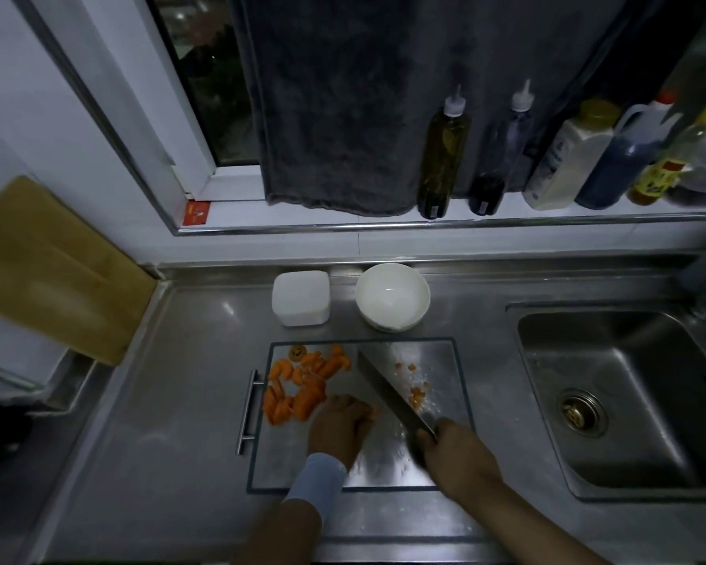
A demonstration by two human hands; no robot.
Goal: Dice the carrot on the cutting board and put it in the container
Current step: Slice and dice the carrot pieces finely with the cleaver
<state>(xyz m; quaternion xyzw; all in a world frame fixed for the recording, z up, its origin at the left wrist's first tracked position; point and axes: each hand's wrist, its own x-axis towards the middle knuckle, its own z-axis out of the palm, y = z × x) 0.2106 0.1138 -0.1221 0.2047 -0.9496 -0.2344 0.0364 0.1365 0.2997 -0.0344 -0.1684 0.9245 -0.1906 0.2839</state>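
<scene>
A broad steel knife (388,395) is gripped by its handle in the right hand (453,454); a carrot piece (371,413) is held in the curled left hand (339,428) on the rectangular metal cutting board (441,356), half-moon slices (298,385) heaped left, small dice (418,395) right

Cramped on the board, roomy off to the left
Knife (384,390) in the right grip (457,454) slants across the cutting board (282,454), so crossing halves means going over the blade. Left grip (339,430), curled on a carrot piece (371,413), plus the carrot slices (298,385) crowd the left half, diced bits (418,395) dot the right. Container (301,297) and bowl (392,297) stand just behind the far edge, slim gap between. Bare desk (180,401) left of the board's handle (248,413), and a strip before the sink (628,381)
</scene>
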